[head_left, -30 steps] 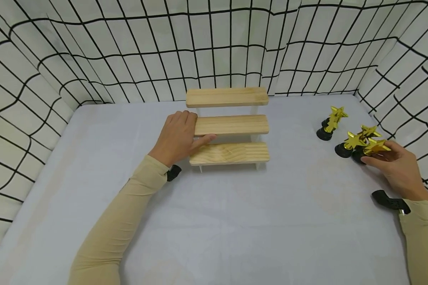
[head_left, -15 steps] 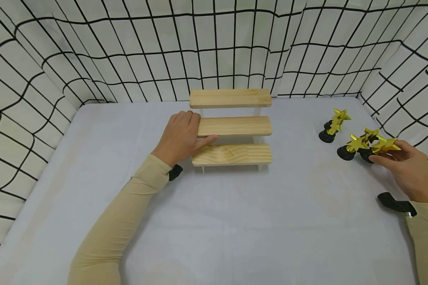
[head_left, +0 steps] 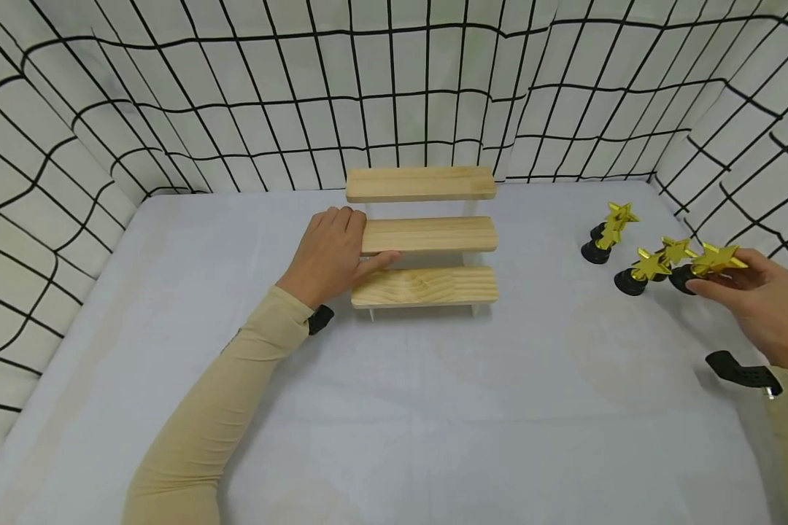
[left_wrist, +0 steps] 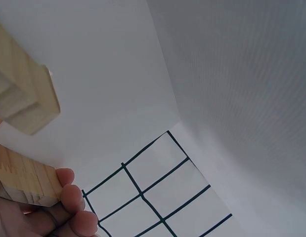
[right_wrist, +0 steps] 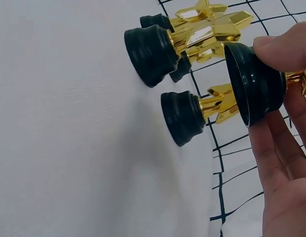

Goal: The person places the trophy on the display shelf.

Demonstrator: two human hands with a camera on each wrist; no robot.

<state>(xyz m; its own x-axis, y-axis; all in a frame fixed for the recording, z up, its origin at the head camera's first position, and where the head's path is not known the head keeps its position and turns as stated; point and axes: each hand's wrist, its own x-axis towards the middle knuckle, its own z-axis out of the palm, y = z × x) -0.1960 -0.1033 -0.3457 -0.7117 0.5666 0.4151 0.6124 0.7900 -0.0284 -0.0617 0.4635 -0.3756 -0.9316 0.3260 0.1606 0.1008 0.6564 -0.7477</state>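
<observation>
Right wrist view shows the right hand (right_wrist: 284, 148) pinching the star trophy (right_wrist: 256, 89), base lifted; left hand (head_left: 328, 251) fingers together against the wooden riser (head_left: 423, 237).

Right hand (right_wrist: 281, 163) pinches a gold trophy (right_wrist: 256, 84) by its black base, lifted off the worktop (right_wrist: 68, 123). Three more trophies (right_wrist: 185, 116) stand just beside it.

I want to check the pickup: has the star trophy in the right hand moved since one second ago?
Yes. The star trophy in the right hand has risen off the table and now sits higher against the two trophies standing beside it.
</observation>
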